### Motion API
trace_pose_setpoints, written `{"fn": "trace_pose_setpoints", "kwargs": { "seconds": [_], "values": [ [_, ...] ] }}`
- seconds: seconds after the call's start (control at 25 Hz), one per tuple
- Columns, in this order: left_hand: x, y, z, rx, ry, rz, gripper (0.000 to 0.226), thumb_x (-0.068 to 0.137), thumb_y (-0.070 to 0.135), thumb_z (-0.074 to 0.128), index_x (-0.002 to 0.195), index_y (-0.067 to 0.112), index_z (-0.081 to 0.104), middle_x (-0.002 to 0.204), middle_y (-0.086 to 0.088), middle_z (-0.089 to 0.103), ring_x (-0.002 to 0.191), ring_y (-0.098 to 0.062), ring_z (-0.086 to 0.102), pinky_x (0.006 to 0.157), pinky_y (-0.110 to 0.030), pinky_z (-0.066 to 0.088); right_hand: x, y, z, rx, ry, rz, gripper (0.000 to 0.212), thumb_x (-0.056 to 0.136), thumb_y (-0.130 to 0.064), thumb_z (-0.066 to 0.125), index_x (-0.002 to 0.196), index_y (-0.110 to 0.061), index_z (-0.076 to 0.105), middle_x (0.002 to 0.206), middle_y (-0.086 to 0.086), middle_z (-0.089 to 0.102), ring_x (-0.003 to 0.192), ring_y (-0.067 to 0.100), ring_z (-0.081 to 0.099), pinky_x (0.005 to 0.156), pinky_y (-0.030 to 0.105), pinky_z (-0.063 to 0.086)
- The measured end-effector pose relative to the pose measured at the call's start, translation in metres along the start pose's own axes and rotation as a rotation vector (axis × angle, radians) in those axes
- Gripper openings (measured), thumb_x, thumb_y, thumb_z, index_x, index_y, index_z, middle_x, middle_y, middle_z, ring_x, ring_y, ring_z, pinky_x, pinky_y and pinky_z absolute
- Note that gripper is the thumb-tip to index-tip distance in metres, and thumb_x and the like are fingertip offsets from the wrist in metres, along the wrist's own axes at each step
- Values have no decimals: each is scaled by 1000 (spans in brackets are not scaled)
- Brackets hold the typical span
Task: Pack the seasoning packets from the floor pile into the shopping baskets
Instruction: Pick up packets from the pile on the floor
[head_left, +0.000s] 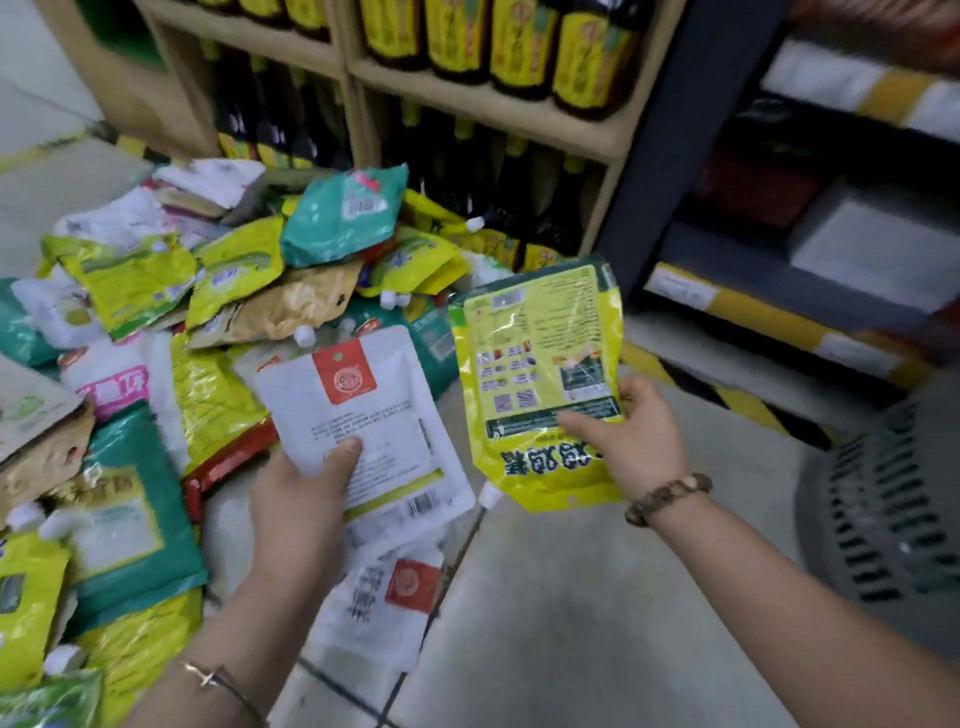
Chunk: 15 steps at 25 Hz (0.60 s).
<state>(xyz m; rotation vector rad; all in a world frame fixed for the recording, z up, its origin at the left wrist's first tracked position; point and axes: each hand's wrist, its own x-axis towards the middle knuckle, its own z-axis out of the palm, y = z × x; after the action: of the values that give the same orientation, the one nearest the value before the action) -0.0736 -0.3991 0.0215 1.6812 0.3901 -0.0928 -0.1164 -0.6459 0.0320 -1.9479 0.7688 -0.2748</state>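
Head view: left hand (301, 499) pinches a white packet (363, 415), thumb on top, over the near edge of the pile (208, 291). Right hand (634, 436) grips a yellow packet (540, 364) just right of the pile. One each, I'd guess to halve the trips. The grey shopping basket (883, 519) sits further right.

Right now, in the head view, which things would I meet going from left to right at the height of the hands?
First the pile of packets → white packet, gripped by the left hand → yellow packet, gripped by the right hand → grey slatted basket.
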Motion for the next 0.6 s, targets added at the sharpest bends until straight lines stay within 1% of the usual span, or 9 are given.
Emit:
{"fn": "trace_pose_setpoints", "kwargs": {
  "seconds": [0.04, 0.12, 0.24, 0.28, 0.36, 0.4, 0.48, 0.56, 0.6],
  "values": [
    [0, 14, 15, -30, -38, 31, 16, 83, 23, 70, 98, 17, 68, 98, -1, 71, 90, -23, 68, 86, -41, 52, 0, -4, -18, 37, 59, -6, 37, 64, -20, 84, 86, -19, 54, 88, -1, 65, 85, 20, 63, 74, 34, 51],
    [-2, 41, 47, -83, -124, 80, 19, 83, 23, 70, 101, 16, 68, 94, 1, 71, 86, -22, 69, 82, -41, 54, 0, -10, -52, 107, 181, -27, 37, 64, -17, 84, 79, -24, 51, 83, -3, 67, 75, 17, 64, 68, 32, 52],
    [-17, 70, 94, -132, -248, 128, 8, 89, 13, 64, 97, 14, 66, 82, 8, 66, 74, -12, 64, 63, -25, 48, -1, -14, -94, 150, 329, -27, 34, 64, -21, 83, 79, -21, 53, 81, 0, 67, 73, 21, 64, 66, 36, 54],
    [-24, 79, 107, -149, -293, 131, 8, 90, 12, 62, 96, 15, 65, 83, 9, 67, 74, -12, 65, 63, -25, 47, -1, -18, -107, 142, 370, -34, 33, 65, -23, 82, 79, -19, 53, 81, 2, 67, 75, 24, 64, 67, 38, 54],
    [-34, 95, 137, -188, -403, 112, 11, 91, 12, 60, 97, 19, 67, 91, 6, 71, 80, -17, 68, 72, -32, 51, 7, -22, -135, 133, 459, -45, 35, 65, -27, 82, 82, -14, 54, 86, 12, 67, 81, 31, 64, 70, 44, 53],
    [-38, 101, 150, -209, -449, 103, 12, 92, 11, 60, 96, 20, 67, 94, 5, 72, 81, -18, 69, 77, -36, 51, 10, -27, -147, 123, 495, -49, 37, 66, -29, 81, 84, -12, 54, 89, 15, 66, 82, 32, 63, 71, 43, 52],
    [-49, 116, 172, -253, -525, 95, 15, 92, 8, 58, 92, 21, 66, 95, 4, 72, 80, -16, 71, 76, -36, 52, 12, -38, -175, 93, 556, -53, 40, 68, -34, 80, 86, -11, 54, 89, 13, 63, 77, 27, 59, 66, 36, 49],
    [-62, 133, 192, -270, -595, 108, 17, 91, 7, 58, 89, 21, 66, 93, 4, 74, 76, -15, 71, 73, -35, 53, 11, -49, -205, 71, 614, -59, 39, 70, -36, 78, 86, -14, 51, 83, 4, 58, 74, 19, 53, 59, 20, 42],
    [-69, 141, 199, -272, -626, 103, 17, 91, 6, 58, 88, 21, 66, 89, 6, 74, 74, -14, 72, 71, -33, 53, 11, -54, -218, 64, 633, -52, 38, 72, -36, 77, 89, -15, 51, 84, 1, 56, 75, 17, 52, 57, 16, 39]
  ]
}}
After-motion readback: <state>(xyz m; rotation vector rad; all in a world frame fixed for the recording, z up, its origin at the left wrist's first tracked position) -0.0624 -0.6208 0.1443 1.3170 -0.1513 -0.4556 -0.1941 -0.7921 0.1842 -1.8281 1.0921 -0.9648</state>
